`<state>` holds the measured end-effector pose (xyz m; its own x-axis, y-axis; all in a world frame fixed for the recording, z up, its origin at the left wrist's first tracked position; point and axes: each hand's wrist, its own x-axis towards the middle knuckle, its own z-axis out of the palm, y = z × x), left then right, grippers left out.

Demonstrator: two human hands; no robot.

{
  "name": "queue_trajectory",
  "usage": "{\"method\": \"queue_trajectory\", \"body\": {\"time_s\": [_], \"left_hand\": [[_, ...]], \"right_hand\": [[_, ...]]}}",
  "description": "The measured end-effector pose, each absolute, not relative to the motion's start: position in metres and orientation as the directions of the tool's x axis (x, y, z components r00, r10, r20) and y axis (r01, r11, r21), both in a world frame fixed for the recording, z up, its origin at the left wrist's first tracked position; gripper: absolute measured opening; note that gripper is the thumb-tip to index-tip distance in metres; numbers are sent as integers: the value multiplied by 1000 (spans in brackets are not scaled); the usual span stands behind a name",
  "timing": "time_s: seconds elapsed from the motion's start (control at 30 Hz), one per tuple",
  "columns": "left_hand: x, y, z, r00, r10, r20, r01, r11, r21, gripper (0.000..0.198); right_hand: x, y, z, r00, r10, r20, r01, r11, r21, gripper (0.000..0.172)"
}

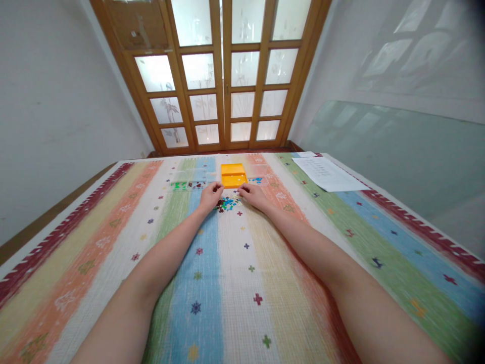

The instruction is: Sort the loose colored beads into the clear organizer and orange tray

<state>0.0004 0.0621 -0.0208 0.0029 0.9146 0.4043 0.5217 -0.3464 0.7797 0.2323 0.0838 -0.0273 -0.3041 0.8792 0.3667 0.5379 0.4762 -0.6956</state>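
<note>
My left hand [211, 196] is closed in a pinch just above the left side of a pile of small coloured pieces [228, 204]. Blue, green, dark red and whitish bits are mixed in that pile. Across from it, my right hand [253, 195] also has its fingertips pressed together, at the pile's upper right. Whatever either pinch holds is too small to make out. Just beyond both hands lies an open yellow box [234, 173] with a few pale pieces in its near half. Green pieces [179, 186] and dark red pieces [197, 185] sit in clear trays left of my left hand.
Blue pieces [256, 180] lie in a clear tray right of the yellow box. White paper sheets [326, 173] rest at the table's far right. A striped, patterned tablecloth [235, 283] covers the table. Wood-framed glass doors [223, 91] stand beyond the far edge.
</note>
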Motion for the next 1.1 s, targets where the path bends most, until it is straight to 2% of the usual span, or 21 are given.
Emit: {"method": "queue_trajectory", "body": {"time_s": [0.13,0.27,0.53,0.73,1.1], "left_hand": [[-16,72,-23,-160,921,356,505,-234,831,15],[-33,79,-23,-281,899,336,551,-136,824,16],[-34,75,-12,-216,887,409,789,-88,608,23],[-30,75,-7,-196,875,444,886,-36,463,24],[-43,78,-14,-201,844,498,876,-73,477,23]], "right_hand": [[233,84,-28,-302,877,373,529,479,-700,25],[232,83,-26,-304,884,355,526,466,-711,23],[229,76,-19,-309,883,353,542,468,-698,21],[228,76,-19,-303,889,344,539,458,-707,20],[229,73,-15,-325,880,346,583,475,-659,22]]}}
